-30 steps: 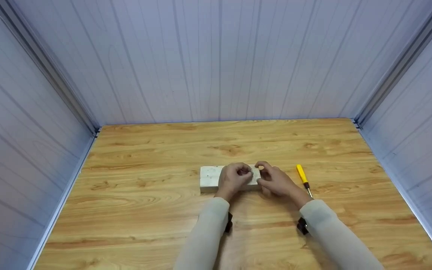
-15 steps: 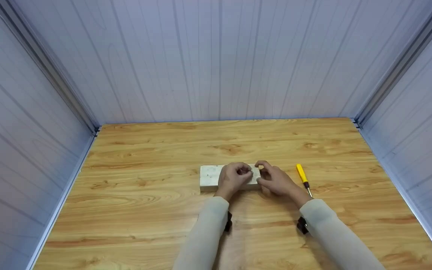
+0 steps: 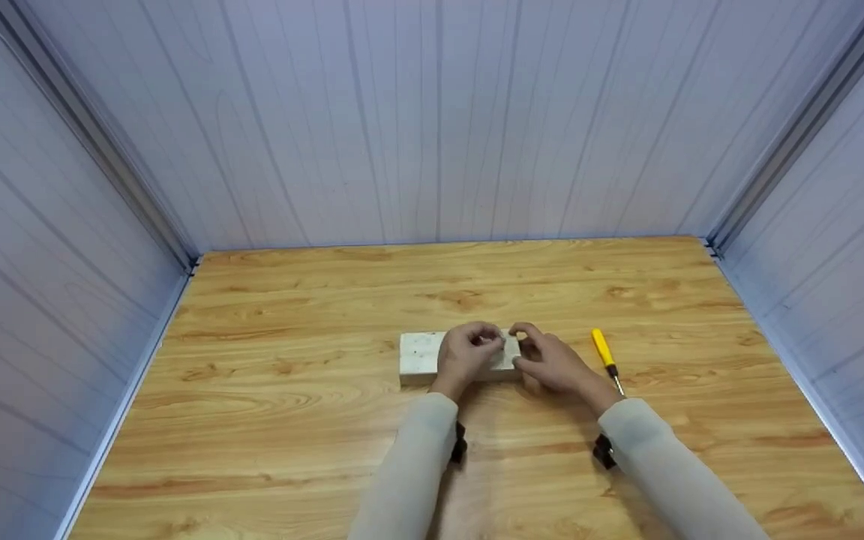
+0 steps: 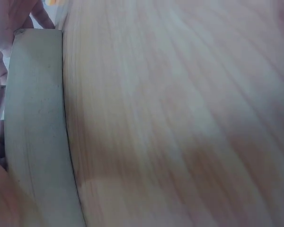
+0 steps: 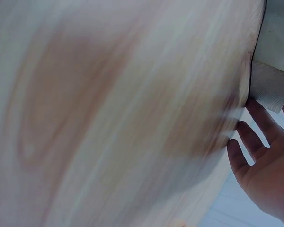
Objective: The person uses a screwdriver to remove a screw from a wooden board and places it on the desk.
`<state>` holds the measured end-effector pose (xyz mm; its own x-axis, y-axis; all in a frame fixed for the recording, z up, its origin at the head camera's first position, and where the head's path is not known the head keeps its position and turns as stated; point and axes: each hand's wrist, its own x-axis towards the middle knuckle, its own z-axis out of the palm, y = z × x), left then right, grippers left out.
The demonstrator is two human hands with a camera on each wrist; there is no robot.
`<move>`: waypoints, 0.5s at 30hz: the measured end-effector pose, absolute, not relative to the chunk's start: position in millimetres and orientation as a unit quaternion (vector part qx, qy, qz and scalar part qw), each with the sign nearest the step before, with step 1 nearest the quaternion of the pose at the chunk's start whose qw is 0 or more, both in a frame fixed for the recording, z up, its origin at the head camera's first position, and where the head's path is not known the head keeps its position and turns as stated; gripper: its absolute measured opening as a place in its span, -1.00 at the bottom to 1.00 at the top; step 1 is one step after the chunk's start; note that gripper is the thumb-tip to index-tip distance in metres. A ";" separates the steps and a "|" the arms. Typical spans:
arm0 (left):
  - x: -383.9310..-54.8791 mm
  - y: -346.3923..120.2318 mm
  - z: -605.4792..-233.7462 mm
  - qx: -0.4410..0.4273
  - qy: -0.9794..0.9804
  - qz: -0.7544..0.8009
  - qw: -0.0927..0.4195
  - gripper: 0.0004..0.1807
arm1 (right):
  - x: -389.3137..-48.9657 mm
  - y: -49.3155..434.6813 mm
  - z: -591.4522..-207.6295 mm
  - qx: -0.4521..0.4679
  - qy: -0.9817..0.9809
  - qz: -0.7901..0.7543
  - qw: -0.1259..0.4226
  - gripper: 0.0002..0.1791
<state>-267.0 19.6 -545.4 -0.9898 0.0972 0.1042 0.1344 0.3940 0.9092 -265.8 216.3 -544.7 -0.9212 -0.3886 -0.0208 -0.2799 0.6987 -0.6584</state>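
Note:
A pale wooden block (image 3: pixel 421 352) lies flat on the table, long side facing the person. Over its right half, my left hand (image 3: pixel 462 358) pinches a tiny shiny piece, perhaps a screw, between thumb and forefinger. Most of that piece is hidden by the fingers. My right hand (image 3: pixel 558 365) holds the block's right end, thumb near the front edge and forefinger at the back corner. In the left wrist view the block's long side (image 4: pixel 38 118) shows, with fingers at the left. The right wrist view has the fingers right at the block's end face (image 5: pixel 272 87).
To the right of the right hand lies a screwdriver (image 3: pixel 603 346) with a yellow handle, its shaft partly behind the wrist. The wood-grain table (image 3: pixel 289 442) is enclosed by pale panels (image 3: pixel 432 127) at the back and both sides.
The left fingers have shifted slightly over the block, and the shiny piece shows less than before. The right hand, block and screwdriver stay in place.

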 end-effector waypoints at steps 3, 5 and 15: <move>-267.1 20.1 -543.7 -0.050 -0.816 -0.575 0.011 -0.96 | -266.0 215.6 -544.8 -0.182 0.919 -0.342 0.076 -0.49; -266.6 20.3 -543.6 -0.048 -0.820 -0.570 0.008 -0.95 | -265.8 215.7 -544.9 -0.182 0.920 -0.340 0.076 -0.49; -266.0 18.8 -545.3 -0.069 -0.834 -0.548 0.009 -0.95 | -264.1 214.4 -544.3 -0.174 0.925 -0.330 0.075 -0.50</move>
<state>-266.0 18.8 -545.3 -0.9902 0.1058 0.0909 0.1254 0.3897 0.9124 -264.1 214.4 -544.3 -0.9285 -0.3705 -0.0242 -0.2715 0.7221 -0.6362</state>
